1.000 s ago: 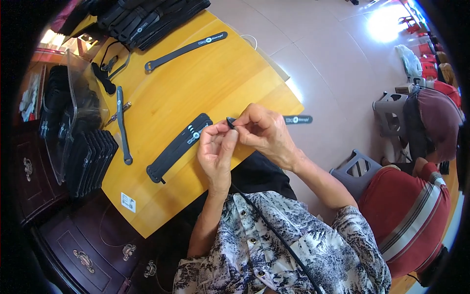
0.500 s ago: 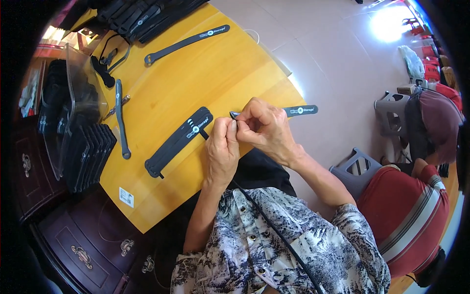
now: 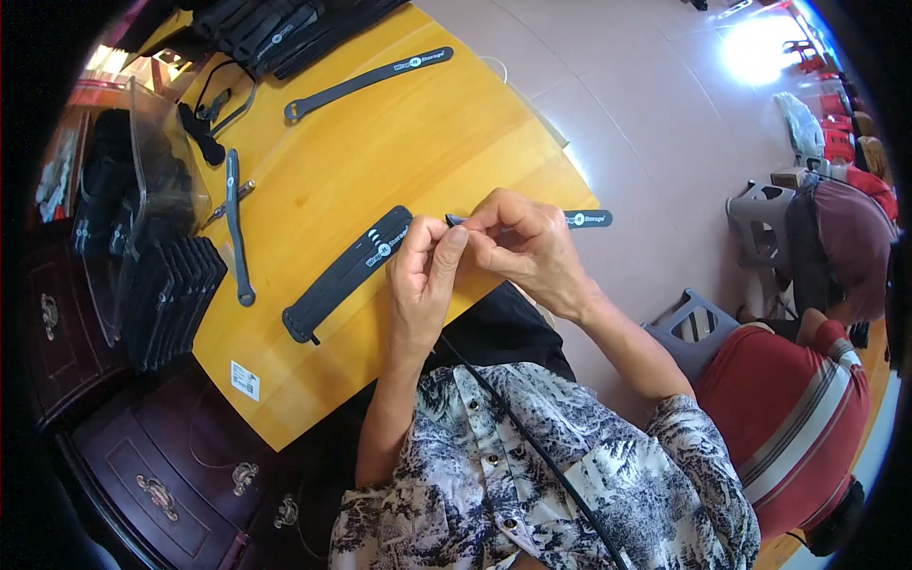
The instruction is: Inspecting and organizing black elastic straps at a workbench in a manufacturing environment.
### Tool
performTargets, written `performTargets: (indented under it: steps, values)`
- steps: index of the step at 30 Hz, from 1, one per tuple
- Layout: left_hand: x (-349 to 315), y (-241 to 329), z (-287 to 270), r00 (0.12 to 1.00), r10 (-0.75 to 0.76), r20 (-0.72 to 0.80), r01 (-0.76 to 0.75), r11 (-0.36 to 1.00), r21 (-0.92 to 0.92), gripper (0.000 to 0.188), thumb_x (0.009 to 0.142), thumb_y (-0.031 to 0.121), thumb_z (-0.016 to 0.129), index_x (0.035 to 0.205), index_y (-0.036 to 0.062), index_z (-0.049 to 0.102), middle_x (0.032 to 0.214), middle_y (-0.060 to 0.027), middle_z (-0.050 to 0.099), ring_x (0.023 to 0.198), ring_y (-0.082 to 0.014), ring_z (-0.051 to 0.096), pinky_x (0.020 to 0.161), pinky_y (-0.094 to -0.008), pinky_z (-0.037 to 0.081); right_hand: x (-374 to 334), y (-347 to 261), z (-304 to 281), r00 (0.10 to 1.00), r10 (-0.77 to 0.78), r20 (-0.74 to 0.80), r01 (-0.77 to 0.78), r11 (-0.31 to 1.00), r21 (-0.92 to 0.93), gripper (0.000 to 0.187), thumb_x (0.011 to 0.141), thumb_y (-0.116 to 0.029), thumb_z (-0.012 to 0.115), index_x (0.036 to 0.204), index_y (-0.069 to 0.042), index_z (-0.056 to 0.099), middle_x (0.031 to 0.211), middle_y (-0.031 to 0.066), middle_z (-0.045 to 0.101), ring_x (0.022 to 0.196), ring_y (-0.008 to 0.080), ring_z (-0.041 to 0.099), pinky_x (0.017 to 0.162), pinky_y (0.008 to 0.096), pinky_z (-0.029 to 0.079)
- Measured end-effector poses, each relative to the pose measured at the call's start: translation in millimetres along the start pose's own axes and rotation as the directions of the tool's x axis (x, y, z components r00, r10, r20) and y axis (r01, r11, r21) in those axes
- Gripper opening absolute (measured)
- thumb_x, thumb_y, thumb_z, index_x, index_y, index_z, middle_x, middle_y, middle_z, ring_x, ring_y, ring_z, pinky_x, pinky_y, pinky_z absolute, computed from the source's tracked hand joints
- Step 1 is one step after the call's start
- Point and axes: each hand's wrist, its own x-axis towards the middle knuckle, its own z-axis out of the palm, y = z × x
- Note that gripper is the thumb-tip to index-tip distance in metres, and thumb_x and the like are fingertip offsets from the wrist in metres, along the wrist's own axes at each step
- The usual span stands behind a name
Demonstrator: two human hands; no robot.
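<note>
Both hands are raised over the near right edge of the table, fingertips almost meeting. My right hand [image 3: 527, 249] pinches a black cable strap [image 3: 591, 218], whose free end with pale lettering sticks out to the right beyond the knuckles. The strap's other end shows as a small dark tip between the two hands. My left hand [image 3: 420, 275] is closed at that tip, thumb pressed to the fingers; its exact grip is partly hidden. Just left of it lies a bundle of stacked black straps [image 3: 342, 277], bound with a narrow band.
A loose strap [image 3: 370, 82] lies toward the far edge of the yellow table [image 3: 427, 142], and another strap [image 3: 235, 228] at the left beside a pen [image 3: 245, 190]. Black bundles [image 3: 176, 304] stand at the left edge. Grey stools [image 3: 698, 328] and people are on the right.
My left thumb has lifted and extended toward the strap's tip. The strap's free end has slid slightly left behind my right hand. Other things on the table stay put.
</note>
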Motion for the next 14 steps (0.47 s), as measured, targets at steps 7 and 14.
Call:
performTargets:
  steps: [7, 14]
  values:
    - [-3.1, 14.4, 1.9, 0.95, 0.31, 0.019, -0.308, 0.932, 0.189, 0.015, 0.092, 0.008, 0.057, 0.081, 0.0015, 0.049, 0.061, -0.0063, 0.047, 0.052, -0.0145, 0.045, 0.048, -0.027, 0.036, -4.2, -12.2, -2.8, 0.995, 0.096, 0.027, -0.097, 0.995, 0.022, 0.006, 0.078, -0.004, 0.06, 0.078, 0.001, 0.057, 0.073, 0.0004, 0.057, 0.059, 0.0036, 0.05, 0.053, 0.0191, 0.043]
    - [-18.0, 15.4, 8.1, 0.986, 0.15, -0.073, -0.164, 0.944, -0.285, 0.011, 0.094, 0.008, 0.054, 0.083, 0.0048, 0.053, 0.066, -0.0024, 0.054, 0.054, -0.0147, 0.05, 0.052, -0.0224, 0.042, 2.7, -24.2, -9.8, 0.882, 0.335, 0.332, -0.462, 0.756, 0.464, 0.014, 0.081, -0.013, 0.06, 0.09, -0.003, 0.059, 0.066, 0.0049, 0.061, 0.055, 0.0068, 0.054, 0.047, 0.0214, 0.045]
